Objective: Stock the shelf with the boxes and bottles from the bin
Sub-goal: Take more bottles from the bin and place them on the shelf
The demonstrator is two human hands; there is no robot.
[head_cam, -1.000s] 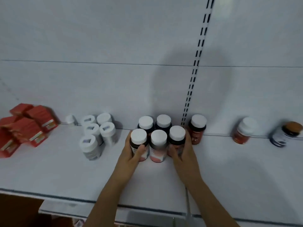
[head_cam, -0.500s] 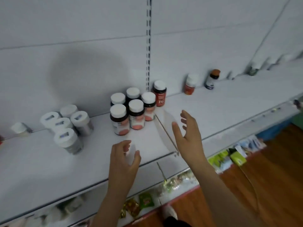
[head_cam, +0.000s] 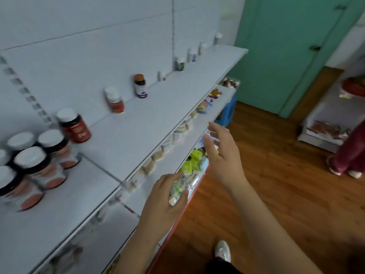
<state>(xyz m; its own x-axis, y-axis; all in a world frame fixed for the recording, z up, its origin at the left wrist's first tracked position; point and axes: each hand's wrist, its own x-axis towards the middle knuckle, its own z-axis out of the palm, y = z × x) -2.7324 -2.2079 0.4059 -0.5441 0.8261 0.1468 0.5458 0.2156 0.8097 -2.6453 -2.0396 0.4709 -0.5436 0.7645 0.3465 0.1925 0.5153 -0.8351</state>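
A cluster of dark bottles with white caps (head_cam: 37,167) stands at the left on the white shelf (head_cam: 138,127). A red bottle (head_cam: 74,126) stands just behind them. Farther along the shelf are a red-labelled bottle (head_cam: 114,100), a brown-capped bottle (head_cam: 140,86) and several small bottles (head_cam: 180,63) by the back wall. My left hand (head_cam: 164,204) hovers off the shelf's front edge, fingers loosely curled, holding nothing. My right hand (head_cam: 223,155) is open with fingers spread, out in front of the shelves. No bin is in view.
Lower shelves (head_cam: 164,169) hold small packets (head_cam: 191,165). A blue stool (head_cam: 227,111) sits on the wooden floor (head_cam: 286,194) by a green door (head_cam: 276,56). Another person's legs (head_cam: 349,157) stand at the right near a white rack (head_cam: 320,127). My shoe (head_cam: 222,252) is below.
Both hands let go of the bottle cluster and pulled back off the shelf. The view swung right, so the bottles now sit at the left edge.
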